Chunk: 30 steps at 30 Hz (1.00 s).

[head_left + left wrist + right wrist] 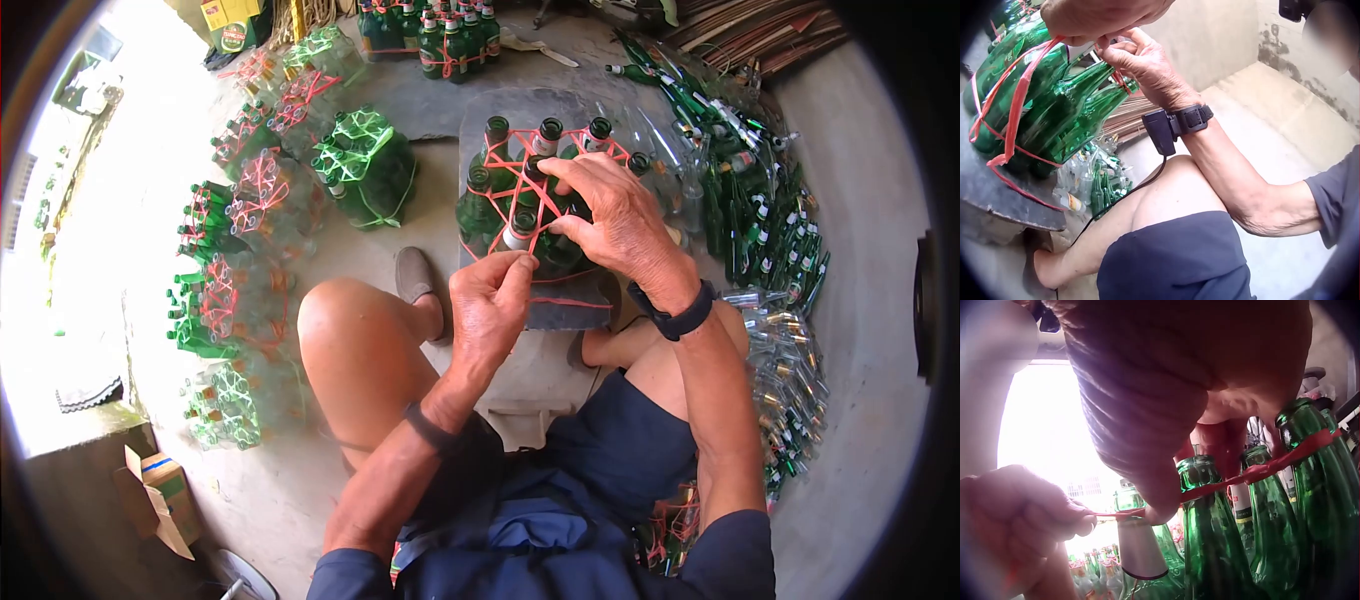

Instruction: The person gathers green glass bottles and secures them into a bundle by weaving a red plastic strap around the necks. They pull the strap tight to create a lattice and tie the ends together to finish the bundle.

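Green bottles point(478, 215) stand upright in a cluster, with red strap point(505, 165) laced across and around their necks. The left hand point(490, 305), at the near side of the cluster, pinches a strap end between thumb and fingers; in the right wrist view that strap point(1110, 515) runs taut from the left hand point(1022, 512) to a labelled bottle neck. Above the right part of the cluster is the right hand point(620, 220), thumb and index finger spread apart, its thumb point(1161, 506) touching the strap and its index fingertip at a bottle mouth. Its other fingers are partly hidden.
The bottles stand on a dark slab point(570, 316) between the person's legs. Strapped bundles point(365, 170) stand at left and behind. Loose bottles point(740, 200) lie along the right side. An opened carton point(165, 500) is at lower left.
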### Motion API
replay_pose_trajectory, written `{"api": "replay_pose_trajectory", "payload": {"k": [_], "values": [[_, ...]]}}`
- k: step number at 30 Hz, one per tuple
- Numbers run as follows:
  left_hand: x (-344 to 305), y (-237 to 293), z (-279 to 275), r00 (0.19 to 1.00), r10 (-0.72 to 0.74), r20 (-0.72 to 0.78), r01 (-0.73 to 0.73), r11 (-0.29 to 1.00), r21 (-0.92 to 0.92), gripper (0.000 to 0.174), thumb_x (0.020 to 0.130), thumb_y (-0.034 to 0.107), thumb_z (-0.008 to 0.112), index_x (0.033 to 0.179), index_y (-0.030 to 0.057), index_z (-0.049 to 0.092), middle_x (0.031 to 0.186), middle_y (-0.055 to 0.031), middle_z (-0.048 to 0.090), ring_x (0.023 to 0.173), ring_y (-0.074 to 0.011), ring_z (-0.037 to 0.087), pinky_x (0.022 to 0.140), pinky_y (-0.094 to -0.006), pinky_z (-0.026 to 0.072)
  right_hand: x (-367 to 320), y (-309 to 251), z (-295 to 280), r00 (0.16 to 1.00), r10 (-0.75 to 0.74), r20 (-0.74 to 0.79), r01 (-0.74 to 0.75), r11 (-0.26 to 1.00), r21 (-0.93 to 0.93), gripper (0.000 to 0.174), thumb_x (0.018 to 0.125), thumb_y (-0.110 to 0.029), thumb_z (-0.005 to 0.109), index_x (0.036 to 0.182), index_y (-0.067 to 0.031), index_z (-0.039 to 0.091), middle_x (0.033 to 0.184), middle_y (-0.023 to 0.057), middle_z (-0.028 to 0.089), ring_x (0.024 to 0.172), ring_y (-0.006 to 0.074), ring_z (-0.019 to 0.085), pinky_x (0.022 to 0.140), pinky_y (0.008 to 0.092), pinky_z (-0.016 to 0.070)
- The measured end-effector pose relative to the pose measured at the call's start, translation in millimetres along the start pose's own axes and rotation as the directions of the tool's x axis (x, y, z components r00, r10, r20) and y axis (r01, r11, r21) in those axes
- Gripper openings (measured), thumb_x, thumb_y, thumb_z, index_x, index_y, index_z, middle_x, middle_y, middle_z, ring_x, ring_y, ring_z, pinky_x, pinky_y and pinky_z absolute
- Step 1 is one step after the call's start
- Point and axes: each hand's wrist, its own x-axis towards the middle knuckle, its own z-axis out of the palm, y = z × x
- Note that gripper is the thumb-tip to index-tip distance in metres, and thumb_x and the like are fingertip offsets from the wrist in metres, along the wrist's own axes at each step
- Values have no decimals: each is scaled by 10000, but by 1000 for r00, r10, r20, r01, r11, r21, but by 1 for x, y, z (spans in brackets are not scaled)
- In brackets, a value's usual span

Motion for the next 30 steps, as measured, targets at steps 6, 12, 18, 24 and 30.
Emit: {"api": "replay_pose_trajectory", "payload": {"k": [6,12,18,24,30], "values": [[0,-8,1,1000,-19,5,19,1000,-9,240,1012,162,715,1049,-53,817,797,42,682,704,-32,528,619,-238,425,-3,1,0,1000,15,0,-15,1000,24,672,736,-40,875,1366,-115,655,1035,90,707,1120,344,662,1029,457,519],[-3,-8,5,999,-15,-29,14,998,-55,246,1015,163,706,1041,-59,810,780,38,672,707,-39,528,630,-246,431,-11,-25,-11,981,-138,-138,114,979,-171,493,779,-114,856,1242,-66,695,1072,113,706,1105,330,658,967,442,521],[-11,-7,5,998,-54,-13,54,998,-14,288,1030,202,677,1056,-55,804,801,38,675,727,-51,533,637,-255,430,-50,-52,25,932,363,-18,-311,822,476,150,958,-148,752,967,0,727,909,169,727,822,349,714,751,415,569],[-21,-12,1,998,48,-30,-46,996,73,313,1045,218,656,1012,-71,771,758,36,634,717,-51,515,629,-270,430,-54,-49,61,891,453,-35,-367,763,533,231,970,-191,773,951,35,731,784,141,732,694,195,700,652,362,548],[-30,-14,4,999,44,-10,-43,994,99,313,1049,216,649,1009,-72,763,745,40,617,719,-49,510,622,-271,428,-56,-48,66,867,496,50,-401,634,662,194,956,-120,736,877,55,714,711,114,711,673,101,639,621,337,530]]}}
